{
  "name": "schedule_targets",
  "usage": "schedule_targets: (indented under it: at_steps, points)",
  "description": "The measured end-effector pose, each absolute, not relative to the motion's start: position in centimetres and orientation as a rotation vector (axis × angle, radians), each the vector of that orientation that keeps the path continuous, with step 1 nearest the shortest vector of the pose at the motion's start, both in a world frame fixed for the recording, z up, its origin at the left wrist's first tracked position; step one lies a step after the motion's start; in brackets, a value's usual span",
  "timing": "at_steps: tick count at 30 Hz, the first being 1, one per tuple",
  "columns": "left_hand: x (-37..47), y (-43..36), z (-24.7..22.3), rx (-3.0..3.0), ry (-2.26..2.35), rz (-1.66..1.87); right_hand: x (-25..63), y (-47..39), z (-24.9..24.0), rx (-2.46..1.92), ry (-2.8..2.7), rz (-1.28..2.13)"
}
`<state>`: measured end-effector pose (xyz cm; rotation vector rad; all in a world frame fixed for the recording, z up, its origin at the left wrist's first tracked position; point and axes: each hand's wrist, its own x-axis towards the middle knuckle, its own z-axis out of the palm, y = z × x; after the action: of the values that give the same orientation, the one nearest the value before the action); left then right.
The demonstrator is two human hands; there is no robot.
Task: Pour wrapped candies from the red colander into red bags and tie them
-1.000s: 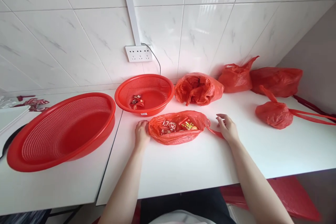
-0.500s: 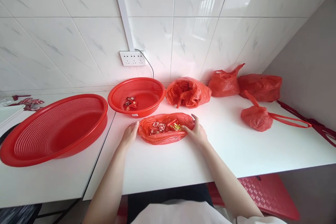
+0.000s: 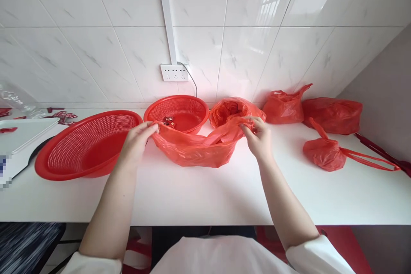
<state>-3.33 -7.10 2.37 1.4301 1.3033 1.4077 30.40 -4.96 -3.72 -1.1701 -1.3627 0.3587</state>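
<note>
A red plastic bag (image 3: 195, 152) is stretched between my two hands in front of the baskets. My left hand (image 3: 136, 139) pinches its left upper edge, and my right hand (image 3: 258, 135) grips the upper edge on the right. The raised front side hides what lies inside the bag. Just behind it stands a small red plastic basket (image 3: 149, 115) with a few small red wrapped pieces (image 3: 169, 122) in it. Behind my right hand, another red bag (image 3: 224, 111) sits with its mouth gaping.
To the left is a large red basket (image 3: 45, 165), beside a white tray (image 3: 35, 130) and a clear plastic bottle (image 3: 22, 100). Tied red bags (image 3: 284, 109) stand at the back right, with a smaller knotted bag (image 3: 326, 154) nearer. A power strip (image 3: 174, 72) is on the tiled wall.
Both hands have gone from the bag's sides to its rim, lifting and spreading it wider. The wrapped pieces inside it are now hidden. The view has shifted to the left.
</note>
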Motion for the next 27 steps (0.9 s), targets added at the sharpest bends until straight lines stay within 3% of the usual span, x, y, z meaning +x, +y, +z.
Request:
schedule_targets:
  at_steps: [5, 12, 16, 21, 25, 27]
  points:
    - [0.0, -6.3, 5.2, 1.409, 0.889, 1.351, 27.0, -4.5, -0.9, -0.926, -1.28, 0.783]
    - [4.6, -5.0, 4.7, 1.743, 0.775, 1.166, 22.5, -4.1, -1.4, -0.533, -1.559, 1.304]
    - [4.5, -4.6, 2.4, 1.6, 0.667, 1.218, 20.7, -3.5, -1.9, -0.533, -1.536, 1.342]
    - [3.4, -5.4, -3.0, 1.425, 0.73, 0.885, 19.8, -2.8, -2.6, -0.594, -1.344, 1.282]
    - [3.1, -5.4, -5.6, 1.096, 0.946, 1.131, 20.0, -2.0, -3.7, -0.786, -1.162, 1.078]
    - [2.9, -5.1, -5.9, 0.955, 0.866, 1.187, 20.4, -1.4, -4.1, -0.81, -1.015, 1.139]
